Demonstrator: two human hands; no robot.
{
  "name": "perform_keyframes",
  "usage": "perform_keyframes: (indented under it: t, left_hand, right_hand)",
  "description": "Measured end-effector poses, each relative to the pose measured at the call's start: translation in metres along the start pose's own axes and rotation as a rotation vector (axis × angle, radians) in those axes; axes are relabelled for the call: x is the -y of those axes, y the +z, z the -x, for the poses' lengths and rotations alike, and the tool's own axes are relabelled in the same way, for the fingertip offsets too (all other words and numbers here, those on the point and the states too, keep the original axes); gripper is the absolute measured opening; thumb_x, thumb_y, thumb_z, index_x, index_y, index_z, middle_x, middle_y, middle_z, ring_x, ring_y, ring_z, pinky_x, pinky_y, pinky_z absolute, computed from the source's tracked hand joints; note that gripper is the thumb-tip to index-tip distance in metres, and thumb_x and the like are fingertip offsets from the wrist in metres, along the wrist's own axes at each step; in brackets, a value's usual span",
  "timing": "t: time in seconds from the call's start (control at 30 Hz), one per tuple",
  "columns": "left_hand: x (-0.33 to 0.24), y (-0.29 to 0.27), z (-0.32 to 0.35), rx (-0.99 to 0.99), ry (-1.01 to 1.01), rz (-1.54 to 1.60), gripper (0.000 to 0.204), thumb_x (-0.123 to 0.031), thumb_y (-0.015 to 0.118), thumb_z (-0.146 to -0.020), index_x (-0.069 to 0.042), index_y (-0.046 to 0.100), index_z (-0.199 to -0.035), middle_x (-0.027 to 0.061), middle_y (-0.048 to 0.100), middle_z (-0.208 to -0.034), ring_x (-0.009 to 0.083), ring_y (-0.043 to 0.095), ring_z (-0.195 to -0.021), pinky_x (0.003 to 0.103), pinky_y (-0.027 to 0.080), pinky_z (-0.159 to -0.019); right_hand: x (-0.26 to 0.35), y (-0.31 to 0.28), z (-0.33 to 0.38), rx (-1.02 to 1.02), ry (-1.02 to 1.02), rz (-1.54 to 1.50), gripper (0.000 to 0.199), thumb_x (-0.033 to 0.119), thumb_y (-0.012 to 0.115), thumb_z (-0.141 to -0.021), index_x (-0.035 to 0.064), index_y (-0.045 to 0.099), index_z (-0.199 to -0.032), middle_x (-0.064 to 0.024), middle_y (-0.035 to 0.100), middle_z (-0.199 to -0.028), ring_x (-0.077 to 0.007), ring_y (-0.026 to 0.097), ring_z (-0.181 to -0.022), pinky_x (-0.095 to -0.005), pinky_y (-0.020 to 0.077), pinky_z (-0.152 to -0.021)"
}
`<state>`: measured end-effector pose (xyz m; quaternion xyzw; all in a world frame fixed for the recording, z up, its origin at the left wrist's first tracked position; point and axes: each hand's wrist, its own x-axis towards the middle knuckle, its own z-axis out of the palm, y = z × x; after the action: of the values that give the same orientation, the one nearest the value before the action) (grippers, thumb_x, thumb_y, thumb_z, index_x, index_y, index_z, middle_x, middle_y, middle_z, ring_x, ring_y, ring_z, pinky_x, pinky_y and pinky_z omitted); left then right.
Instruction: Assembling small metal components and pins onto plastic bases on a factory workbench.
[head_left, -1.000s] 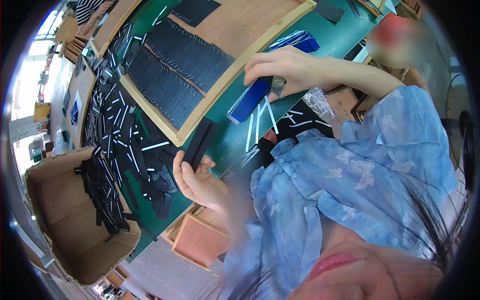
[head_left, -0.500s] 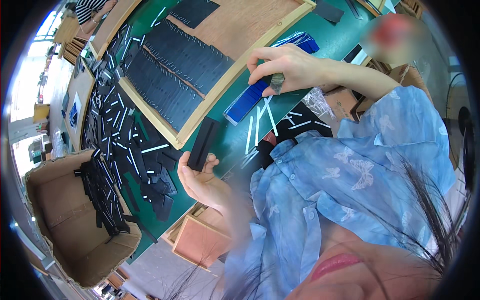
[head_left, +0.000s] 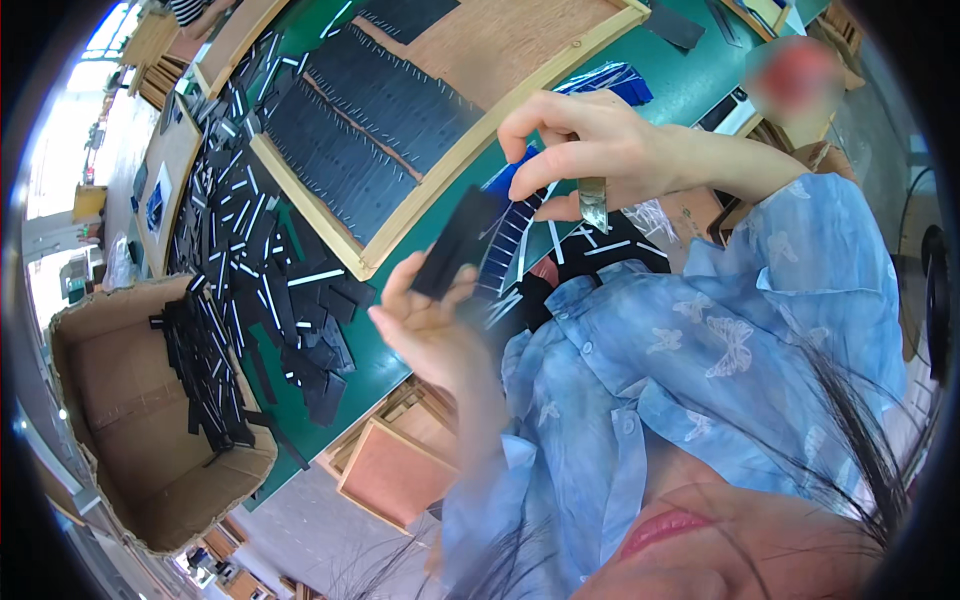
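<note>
One black piece (head_left: 460,240) in left hand (head_left: 428,325)

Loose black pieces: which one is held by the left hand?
The blurred oblong black piece between the fingers of the left hand; other loose pieces lie on the green table or in the cardboard box.

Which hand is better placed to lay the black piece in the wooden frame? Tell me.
Probably the left: the left hand holds the black piece near the wooden frame, while the right hand is at the blue stack.
</note>
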<state>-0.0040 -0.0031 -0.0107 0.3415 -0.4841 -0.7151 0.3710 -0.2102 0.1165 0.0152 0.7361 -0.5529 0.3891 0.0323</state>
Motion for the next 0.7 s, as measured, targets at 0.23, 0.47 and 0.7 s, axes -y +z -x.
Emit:
perform_keyframes:
  t: [0.23,0.47,0.7]
  left_hand:
    - [0.003,0.0089,0.0029,0.107,-0.013,0.045,0.066,-0.051,0.02,-0.097,0.005,0.053,-0.108,0.0216,0.062,-0.096,0.0283,0.064,-0.07,0.032,0.053,-0.059]
    - [0.003,0.0097,0.0051,0.122,0.002,0.03,0.068,-0.052,0.019,-0.097,0.006,0.053,-0.108,0.023,0.062,-0.093,0.0291,0.065,-0.07,0.031,0.054,-0.058]
    - [0.0029,0.0103,0.0067,0.106,-0.012,0.026,0.069,-0.052,0.017,-0.097,0.007,0.052,-0.109,0.0234,0.062,-0.089,0.0293,0.065,-0.07,0.032,0.054,-0.059]
  right_hand:
    - [0.0024,0.0036,-0.0017,-0.028,0.051,-0.08,0.041,0.005,0.08,-0.059,0.0082,0.064,-0.096,-0.0069,0.049,-0.103,-0.0108,0.041,-0.055,-0.0237,0.0359,-0.051]
    - [0.0024,0.0042,-0.0007,-0.032,0.069,-0.109,0.042,0.005,0.081,-0.058,0.0086,0.064,-0.097,-0.0059,0.049,-0.103,-0.0117,0.042,-0.058,-0.0242,0.0365,-0.052]
    - [0.0078,0.0036,-0.0048,0.005,0.112,-0.096,0.041,0.005,0.08,-0.058,0.0103,0.062,-0.095,-0.0048,0.049,-0.102,-0.0168,0.052,-0.071,-0.0276,0.0437,-0.059]
